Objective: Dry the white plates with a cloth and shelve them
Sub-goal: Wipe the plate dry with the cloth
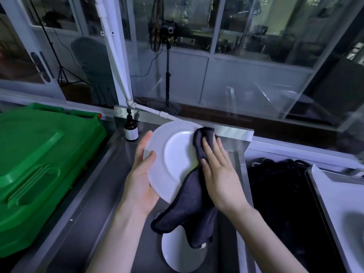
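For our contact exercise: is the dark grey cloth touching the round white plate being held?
Touching. Head view: the right hand presses the dark grey cloth flat against the held round white plate.

A round white ceramic plate [173,160] is held above the stainless steel counter [88,194], with the dark grey cloth [189,203] laid on its right edge. The green plastic bin [39,164] is placed left, the brown glass pump bottle [131,131] behind, and the second white plate [177,259] underneath.
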Available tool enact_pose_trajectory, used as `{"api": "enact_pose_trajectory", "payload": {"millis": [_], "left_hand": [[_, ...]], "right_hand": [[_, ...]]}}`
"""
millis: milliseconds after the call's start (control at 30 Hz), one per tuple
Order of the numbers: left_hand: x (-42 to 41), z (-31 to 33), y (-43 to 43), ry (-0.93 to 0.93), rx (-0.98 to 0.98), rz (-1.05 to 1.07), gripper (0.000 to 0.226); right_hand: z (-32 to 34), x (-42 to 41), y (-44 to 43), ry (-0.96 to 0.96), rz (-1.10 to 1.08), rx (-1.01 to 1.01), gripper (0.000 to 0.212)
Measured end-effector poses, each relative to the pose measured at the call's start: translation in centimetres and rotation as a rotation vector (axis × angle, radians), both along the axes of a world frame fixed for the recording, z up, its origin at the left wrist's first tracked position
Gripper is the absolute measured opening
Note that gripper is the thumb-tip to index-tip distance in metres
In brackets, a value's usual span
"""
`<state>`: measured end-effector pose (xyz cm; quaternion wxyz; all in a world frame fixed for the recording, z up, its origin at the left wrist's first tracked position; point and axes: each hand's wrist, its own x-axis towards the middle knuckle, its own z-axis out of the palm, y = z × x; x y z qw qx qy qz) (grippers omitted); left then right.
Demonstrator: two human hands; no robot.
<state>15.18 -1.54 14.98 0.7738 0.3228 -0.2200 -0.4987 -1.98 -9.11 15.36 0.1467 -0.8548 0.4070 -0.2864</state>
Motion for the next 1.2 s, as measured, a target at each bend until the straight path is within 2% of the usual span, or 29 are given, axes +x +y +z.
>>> {"api": "enact_pose_trajectory", "payload": {"millis": [67,200,300,533,700,800,900,1000,1133,1200], "left_hand": [[0.1,-0.2,0.2,-0.013,0.014,0.003,0.047],[-0.6,-0.4,0.3,-0.032,0.037,-0.026,0.043],[-1.6,0.2,0.2,-0.149,0.023,-0.115,0.048],[-1.8,1.0,0.3,-0.299,-0.006,-0.114,0.057],[-1.3,1.1,0.7,-0.235,-0.023,-0.083,0.060],[-1.2,1.0,0.9,-0.232,-0.026,-0.068,0.058],[-0.7,0.8,1.2,-0.182,-0.032,-0.016,0.054],[0.2,0.6,1.2,-0.072,-0.044,-0.002,0.054],[1.2,0.6,0.8,-0.020,-0.047,0.088,0.045],[1.4,0.8,0.5,0.017,-0.046,0.112,0.044]], "right_hand": [[-1.4,-0.8,2.0,-0.047,0.019,-0.024,0.047],[-2.9,-0.8,4.2,0.025,0.100,-0.090,0.048],[-2.0,0.6,3.6,0.020,0.128,-0.064,0.049],[1.3,3.4,1.1,-0.051,0.050,-0.051,0.051],[1.2,3.2,1.6,0.032,0.204,-0.166,0.047],[1.8,2.9,-0.2,0.078,0.139,-0.183,0.047],[2.2,2.1,-2.3,-0.087,-0.007,0.007,0.043],[1.0,0.3,-2.2,-0.259,-0.010,0.146,0.041],[-3.0,-1.4,1.7,-0.404,-0.005,0.156,0.044],[-4.9,-1.4,4.1,-0.376,0.023,0.070,0.048]]}}
